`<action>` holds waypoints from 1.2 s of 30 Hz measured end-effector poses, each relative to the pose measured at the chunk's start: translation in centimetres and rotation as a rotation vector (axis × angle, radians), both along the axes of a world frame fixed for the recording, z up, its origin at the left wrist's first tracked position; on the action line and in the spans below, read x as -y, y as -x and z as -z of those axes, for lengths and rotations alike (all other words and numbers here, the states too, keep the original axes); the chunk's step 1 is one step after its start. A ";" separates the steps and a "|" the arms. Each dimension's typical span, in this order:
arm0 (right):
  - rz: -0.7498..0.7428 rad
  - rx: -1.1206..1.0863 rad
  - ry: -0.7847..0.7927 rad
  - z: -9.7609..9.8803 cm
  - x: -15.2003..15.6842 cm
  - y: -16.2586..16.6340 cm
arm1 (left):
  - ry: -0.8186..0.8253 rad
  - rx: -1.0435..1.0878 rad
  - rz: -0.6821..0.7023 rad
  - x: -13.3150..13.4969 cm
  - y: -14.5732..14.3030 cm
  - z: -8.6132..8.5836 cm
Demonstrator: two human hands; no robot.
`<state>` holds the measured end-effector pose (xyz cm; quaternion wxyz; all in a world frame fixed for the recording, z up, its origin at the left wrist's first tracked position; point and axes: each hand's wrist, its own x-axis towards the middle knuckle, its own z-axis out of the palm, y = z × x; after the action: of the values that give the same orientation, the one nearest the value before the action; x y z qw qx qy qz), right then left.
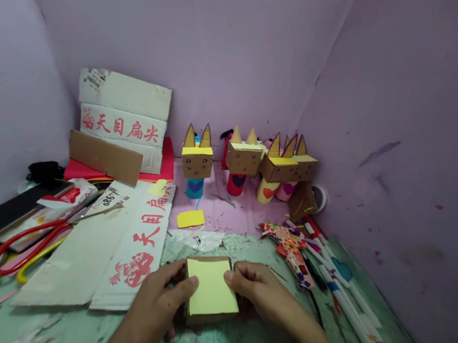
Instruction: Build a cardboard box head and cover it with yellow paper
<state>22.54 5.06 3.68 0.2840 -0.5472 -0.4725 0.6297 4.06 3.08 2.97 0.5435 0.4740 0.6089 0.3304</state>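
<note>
A small cardboard box with a yellow paper top (211, 292) rests on the green table surface in front of me. My left hand (156, 306) grips its left side, thumb pressed on the yellow paper. My right hand (259, 291) holds the box's right edge with its fingers curled against it. Both hands touch the box at once.
Several cardboard cat figures (248, 163) stand at the back wall. Flattened white cardboard with red print (135, 244) lies left, beside red-handled scissors (24, 251). A white printed box (122, 115) stands back left. Markers (345, 290) and a patterned paper piece (292, 249) lie right. A yellow scrap (190, 219) lies ahead.
</note>
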 end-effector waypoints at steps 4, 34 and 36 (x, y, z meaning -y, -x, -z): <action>-0.028 0.005 0.000 0.2 -0.2 -0.5 | -0.106 -0.024 0.048 -0.3 0.1 -0.9; 0.048 -0.487 -0.169 -1.2 2.0 2.7 | -0.238 0.331 -0.131 0.7 -0.2 -2.2; 0.099 -0.487 -0.153 -0.9 2.0 2.9 | -0.224 0.347 -0.138 0.6 -0.2 -2.0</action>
<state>19.59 3.07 4.61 0.4604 -0.3788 -0.4090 0.6908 4.29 2.44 4.99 0.5602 0.4248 0.4966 0.5090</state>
